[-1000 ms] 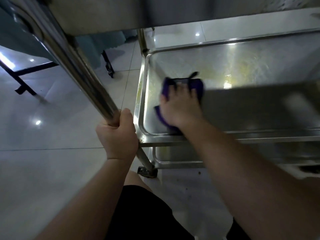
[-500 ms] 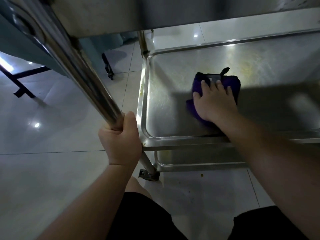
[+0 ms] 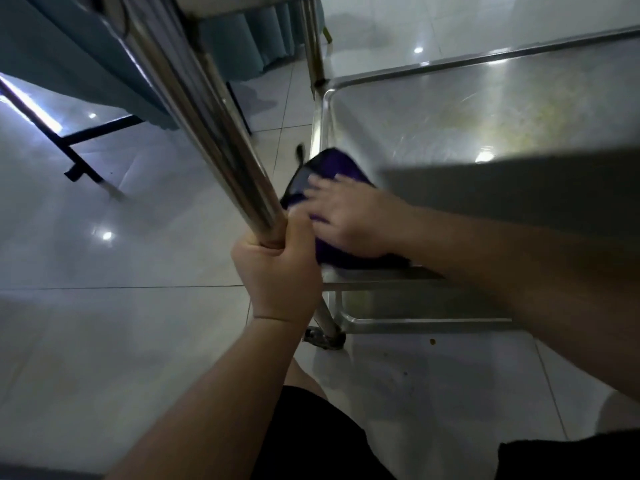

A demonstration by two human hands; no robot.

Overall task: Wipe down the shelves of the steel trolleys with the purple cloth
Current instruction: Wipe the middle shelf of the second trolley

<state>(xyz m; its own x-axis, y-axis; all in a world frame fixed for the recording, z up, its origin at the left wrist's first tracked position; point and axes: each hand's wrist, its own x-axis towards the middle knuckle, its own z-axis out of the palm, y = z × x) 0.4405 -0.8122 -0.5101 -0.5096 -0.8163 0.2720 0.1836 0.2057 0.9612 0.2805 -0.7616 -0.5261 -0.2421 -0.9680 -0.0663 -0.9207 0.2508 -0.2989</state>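
Left hand: the left hand [image 3: 277,271] is wrapped in a fist round the slanting polished steel upright tube [image 3: 207,133] of the trolley, fingers curled fully about it, thumb side up.
Right hand: the right hand [image 3: 349,220] lies flat, palm down, on the folded purple cloth [image 3: 318,174]; its fingers [image 3: 317,187] are straight and slightly fanned, blurred, pressing the cloth rather than pinching it.
Purple cloth: under the right palm, at the near left corner of the shelf; its far edge shows beyond the fingertips and its near edge just beside the left fist.
Shelf: the shallow rimmed stainless steel trolley shelf [image 3: 485,109] stretches away from the flat hand to the right and beyond it; yellowish smears and streaks show on its surface well past the fingertips.
Lower shelf: a second steel tray rim [image 3: 415,318] lies below the right forearm.
Caster: a small dark wheel fitting [image 3: 325,339] sits at the foot of the gripped tube, below the left wrist.
Floor: pale glossy tiles [image 3: 104,306] spread out to the left of the left fist, with spots of reflected light.
Beyond the fist: a black metal frame leg [image 3: 79,161] and teal fabric [image 3: 242,46] lie farther off, up and left.
Person: black shorts [image 3: 311,445] at the bottom edge, under the left forearm.
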